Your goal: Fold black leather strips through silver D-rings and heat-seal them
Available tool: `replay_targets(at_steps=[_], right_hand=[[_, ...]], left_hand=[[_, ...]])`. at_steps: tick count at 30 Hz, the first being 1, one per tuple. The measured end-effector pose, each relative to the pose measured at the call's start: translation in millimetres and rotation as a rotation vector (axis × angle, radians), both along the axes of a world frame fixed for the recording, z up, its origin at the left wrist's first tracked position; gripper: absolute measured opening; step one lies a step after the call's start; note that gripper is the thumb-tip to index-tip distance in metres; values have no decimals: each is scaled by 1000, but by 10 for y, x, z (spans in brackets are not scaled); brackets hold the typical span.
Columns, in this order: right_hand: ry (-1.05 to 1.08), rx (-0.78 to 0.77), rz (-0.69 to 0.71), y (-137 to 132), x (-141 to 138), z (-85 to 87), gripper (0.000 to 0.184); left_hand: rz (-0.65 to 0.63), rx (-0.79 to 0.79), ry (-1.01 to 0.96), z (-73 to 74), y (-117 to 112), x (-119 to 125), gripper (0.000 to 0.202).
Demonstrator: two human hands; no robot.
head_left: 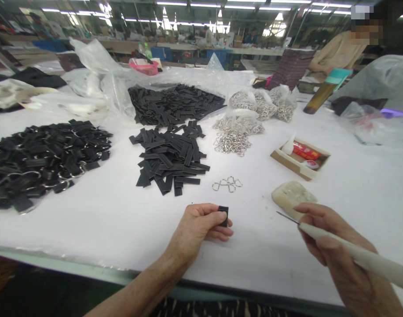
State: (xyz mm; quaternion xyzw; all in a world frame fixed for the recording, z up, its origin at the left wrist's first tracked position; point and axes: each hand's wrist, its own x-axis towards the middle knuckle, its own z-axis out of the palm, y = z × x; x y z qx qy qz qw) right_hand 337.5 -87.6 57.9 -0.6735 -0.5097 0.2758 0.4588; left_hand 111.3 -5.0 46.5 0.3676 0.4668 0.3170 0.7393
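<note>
My left hand pinches a short folded black strip between thumb and fingers, just above the white table. My right hand is closed around the pale handle of an awl-like tool, whose thin dark metal tip points left. Beside those fingers lies a pale, waxy-looking lump; whether they touch it I cannot tell. Beyond my left hand a few wire rings lie loose. A heap of black strips is farther left, and a pile of wire rings sits behind the loose ones.
At left spreads a heap of black strips with metal rings. Farther back are a larger strip pile, bagged rings and clear plastic. A small box holds a red tube. A bottle and a person are at right.
</note>
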Motion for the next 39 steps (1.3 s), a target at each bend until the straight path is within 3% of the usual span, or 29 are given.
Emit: replay_targets(at_steps=[5,9,25,33,39], right_hand=[[24,-10,-330,13,123,107,30],[7,56,-381,122,133,206,34],[-75,41,-368,387,288,101,31],[-74,13,-373,414,300,32,29],[-27,72,-387,302,315,98,31]], left_hand=[[-72,-11,35,51,39,84,15],[-131,-37,72,54,122,179,12],[-253,-90,33,31,137,410,14],[-263,-107,24,-9,129,405,17],[-266,-78,29,9,98,398,14]])
